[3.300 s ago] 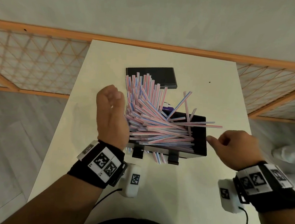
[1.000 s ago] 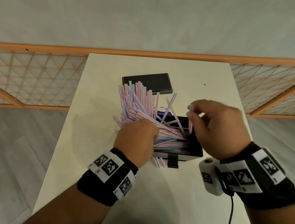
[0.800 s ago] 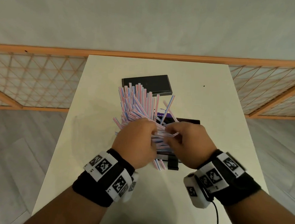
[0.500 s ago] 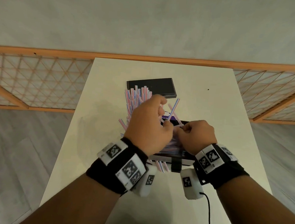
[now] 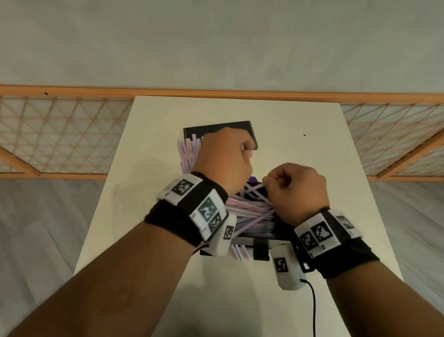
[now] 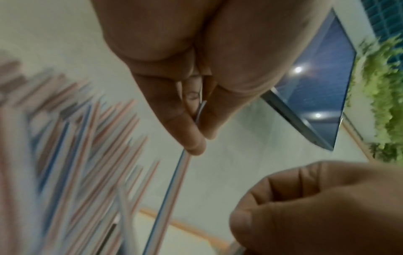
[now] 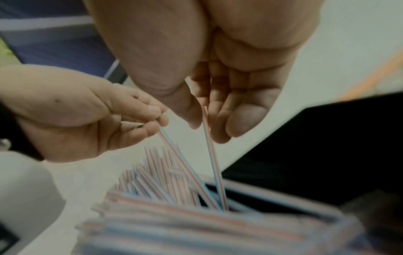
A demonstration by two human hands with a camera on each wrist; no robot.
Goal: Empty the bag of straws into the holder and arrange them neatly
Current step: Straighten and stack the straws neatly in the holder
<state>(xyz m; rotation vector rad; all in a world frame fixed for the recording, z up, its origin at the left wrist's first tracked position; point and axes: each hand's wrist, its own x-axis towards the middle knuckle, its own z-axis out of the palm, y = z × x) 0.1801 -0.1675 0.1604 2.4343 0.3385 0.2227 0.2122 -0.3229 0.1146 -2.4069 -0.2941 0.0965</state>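
At the far left, a fan of pink-and-blue striped straws (image 5: 188, 149) is standing up, just to the left of the left fingers. The left hand (image 5: 223, 159) is hovering above this fan, and its thumb and fingers (image 6: 187, 136) are pressing together on one single straw (image 6: 167, 193). This straw is running down from the fingertips into the heap below. In the left wrist view the fingers are closed tightly, with only the thin straw between them.

Under both hands the black holder (image 5: 258, 235) is sitting on the white table (image 5: 311, 138). Many straws are lying across it, mostly flat and crossing each other, below the fingers of both hands. Some straw ends (image 5: 238, 252) are poking out at the near edge of the holder, on the wrist side of the fingers.

Behind the left fingertips a flat black lid (image 5: 245, 129) is lying on the table, partly hidden by the hand.

To the right, the right hand (image 5: 296, 192) is curling into a loose fist over the holder. Its thumb and forefinger (image 7: 189, 110) are pinching a second straw (image 7: 212, 163) near its upper end, and the other fingers are bending inward beside it. This straw is slanting down from the fingertips into the holder. The two hands are near each other, but I cannot tell if they are touching.
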